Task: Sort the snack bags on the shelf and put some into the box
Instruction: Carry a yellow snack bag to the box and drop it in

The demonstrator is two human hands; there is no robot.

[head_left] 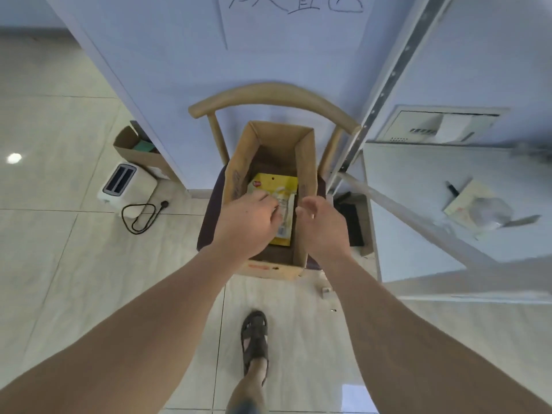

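An open cardboard box stands on the seat of a wooden chair. Inside it lies a yellow snack bag with a white patch. My left hand reaches into the box from the front left, its fingers curled down onto the bag's near part. My right hand hovers over the box's right wall with fingers loosely curled and thumb apart, holding nothing. The near end of the bag is hidden under my left hand.
A white shelf stands to the right, carrying a pale packet and a black pen. On the tiled floor to the left sit a white toaster with a black cord and a paper bag. My sandalled foot is below the chair.
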